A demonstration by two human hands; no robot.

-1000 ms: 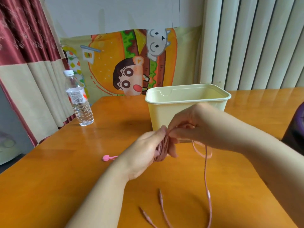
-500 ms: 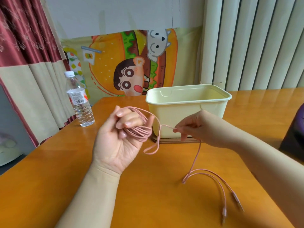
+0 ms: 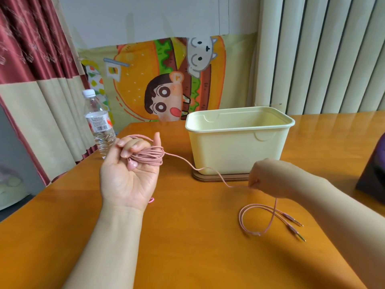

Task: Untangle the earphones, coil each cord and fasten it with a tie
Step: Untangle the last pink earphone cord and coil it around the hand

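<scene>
My left hand point(image 3: 129, 174) is raised palm-up with a pink earphone cord coil point(image 3: 148, 158) wound around its curled fingers; a pink earbud sits against the palm. One strand runs from the coil down to my right hand point(image 3: 268, 176), which pinches it low over the table in front of the box. Past that pinch the cord's loose end point(image 3: 268, 217) loops on the table and finishes in two jack plugs point(image 3: 295, 226). A small pink tie point(image 3: 151, 200) peeks out on the table just beyond my left wrist, mostly hidden.
A pale yellow open box point(image 3: 239, 151) on a wooden base stands at the table's point(image 3: 187, 247) middle back. A water bottle point(image 3: 100, 126) is at the left edge. A dark purple object point(image 3: 373, 172) sits at the right edge. Curtains hang behind.
My hands, close together a second ago, have separated. The left turned palm-up with the coil; the right slid down along the strand to the right, and the plug ends swung right.
</scene>
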